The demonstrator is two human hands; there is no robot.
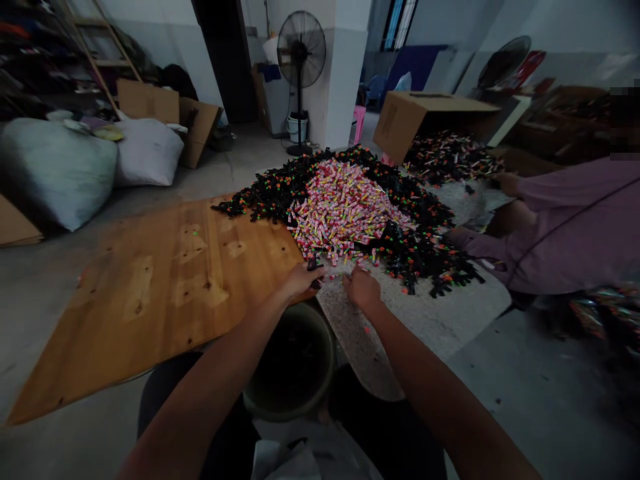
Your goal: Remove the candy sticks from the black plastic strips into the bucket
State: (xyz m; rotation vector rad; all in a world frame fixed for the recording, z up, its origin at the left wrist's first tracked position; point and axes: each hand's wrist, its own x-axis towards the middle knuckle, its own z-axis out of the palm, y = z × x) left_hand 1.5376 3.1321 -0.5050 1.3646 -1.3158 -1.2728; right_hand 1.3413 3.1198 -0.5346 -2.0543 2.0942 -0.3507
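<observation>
My left hand [301,280] is closed around a small black plastic piece [314,264] at the near edge of the heap. Fingers curled together, my right hand [363,288] rests low over the speckled grey tabletop, by a few loose pink tubes; what it pinches, if anything, is hidden. Just beyond both hands lies a pile of small pink, white and yellow tubes [345,207]. Around it spreads a larger heap of black plastic pieces [425,233] with orange and green tips. A round tub [327,363] with a dark inside stands below my hands, between my legs.
A wooden board [165,280] extends to the left, joining the speckled grey tabletop [445,327]. At right a person in a mauve top [585,227] sits by the table. Behind are a tipped cardboard box [430,101], another pile [450,157], a standing fan [300,53] and stuffed sacks [60,167].
</observation>
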